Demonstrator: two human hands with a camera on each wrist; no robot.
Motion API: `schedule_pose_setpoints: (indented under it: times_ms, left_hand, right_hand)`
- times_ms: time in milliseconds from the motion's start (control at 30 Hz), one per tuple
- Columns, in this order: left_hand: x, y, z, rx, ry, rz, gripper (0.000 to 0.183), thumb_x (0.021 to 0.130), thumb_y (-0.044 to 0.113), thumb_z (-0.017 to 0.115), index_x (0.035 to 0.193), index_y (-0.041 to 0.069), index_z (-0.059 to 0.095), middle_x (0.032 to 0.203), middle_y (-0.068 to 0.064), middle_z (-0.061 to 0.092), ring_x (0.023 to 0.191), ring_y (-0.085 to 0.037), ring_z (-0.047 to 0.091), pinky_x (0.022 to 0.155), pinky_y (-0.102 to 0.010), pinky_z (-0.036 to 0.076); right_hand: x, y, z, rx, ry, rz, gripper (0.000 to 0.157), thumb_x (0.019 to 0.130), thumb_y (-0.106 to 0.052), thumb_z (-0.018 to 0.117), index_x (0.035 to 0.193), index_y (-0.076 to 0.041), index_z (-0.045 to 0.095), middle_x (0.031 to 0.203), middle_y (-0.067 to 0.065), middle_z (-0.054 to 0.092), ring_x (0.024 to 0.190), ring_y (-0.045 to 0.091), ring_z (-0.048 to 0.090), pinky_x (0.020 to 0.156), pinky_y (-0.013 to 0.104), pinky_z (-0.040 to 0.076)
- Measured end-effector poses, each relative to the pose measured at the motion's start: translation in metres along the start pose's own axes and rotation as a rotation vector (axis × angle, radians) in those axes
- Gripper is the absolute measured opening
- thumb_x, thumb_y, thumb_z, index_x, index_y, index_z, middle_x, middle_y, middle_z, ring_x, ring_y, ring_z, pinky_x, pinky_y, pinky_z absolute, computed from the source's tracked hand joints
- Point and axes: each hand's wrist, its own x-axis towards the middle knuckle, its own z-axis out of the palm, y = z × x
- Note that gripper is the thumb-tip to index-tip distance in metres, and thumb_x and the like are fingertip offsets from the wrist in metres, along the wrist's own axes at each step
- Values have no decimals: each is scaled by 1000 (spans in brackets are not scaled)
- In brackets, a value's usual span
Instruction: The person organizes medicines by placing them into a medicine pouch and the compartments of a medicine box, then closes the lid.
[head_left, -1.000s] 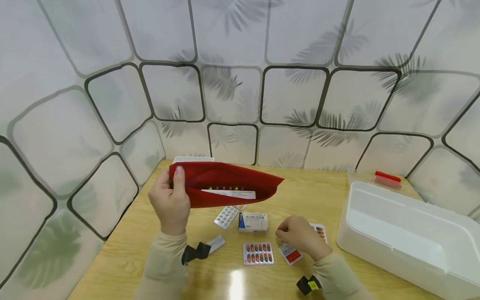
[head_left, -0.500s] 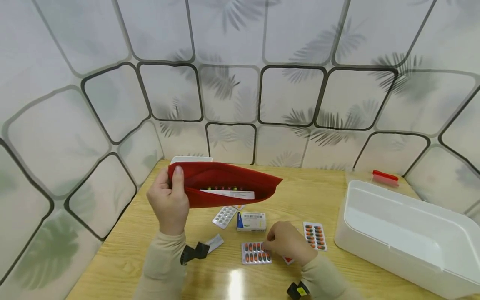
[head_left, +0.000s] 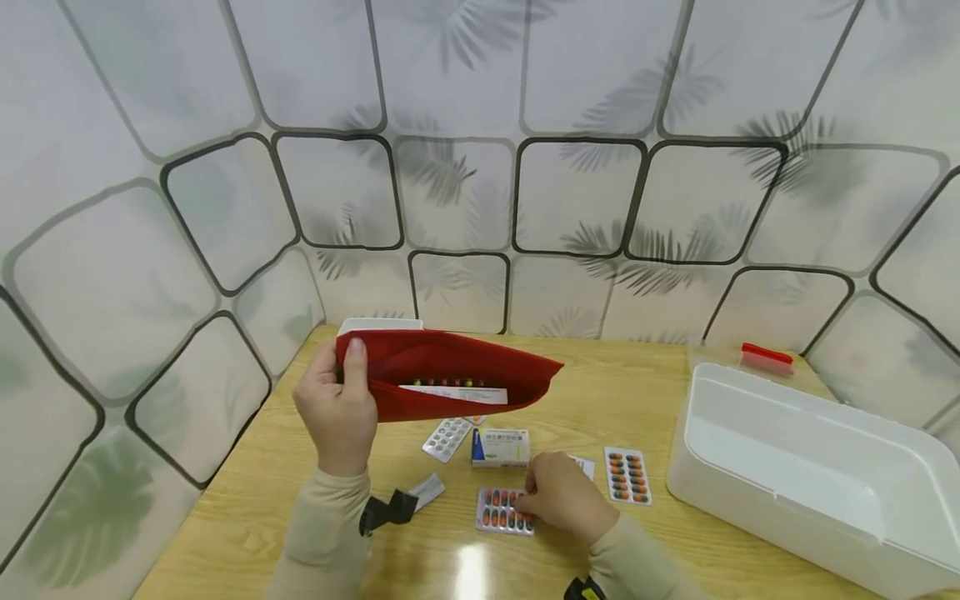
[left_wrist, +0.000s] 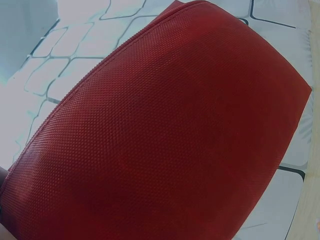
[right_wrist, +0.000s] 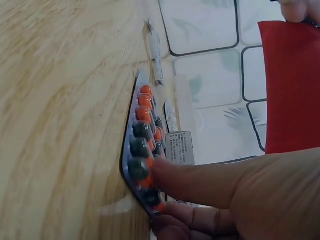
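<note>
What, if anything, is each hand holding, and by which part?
The left hand grips the red pouch by its left end; the right hand pinches a capsule blister pack at its right end.

A red textured pouch (head_left: 420, 408) partly hides a white object (head_left: 381, 323); the right hand (head_left: 567, 496) partly covers a white printed packet (head_left: 584, 467).

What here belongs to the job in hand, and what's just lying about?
Job:
red pouch, gripped by left hand
capsule pack, pinched by right hand
probably the medicine box, second capsule pack

Lying about, apparently:
white bin
red strip behind it
</note>
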Motion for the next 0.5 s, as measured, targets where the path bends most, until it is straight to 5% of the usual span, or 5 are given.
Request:
schedule_pose_setpoints:
  times_ms: [500]
  left_hand:
    - [-2,-1,0,20,-14,27,28,97,18,56,85,-4,68,76,-9,69,67,-10,63,57,-17,50]
  right_hand:
    - [0,-4,3,-35,20,-85,21,77,-16,77,62,-17,62,64,-11,53,54,4,45,50,22,40]
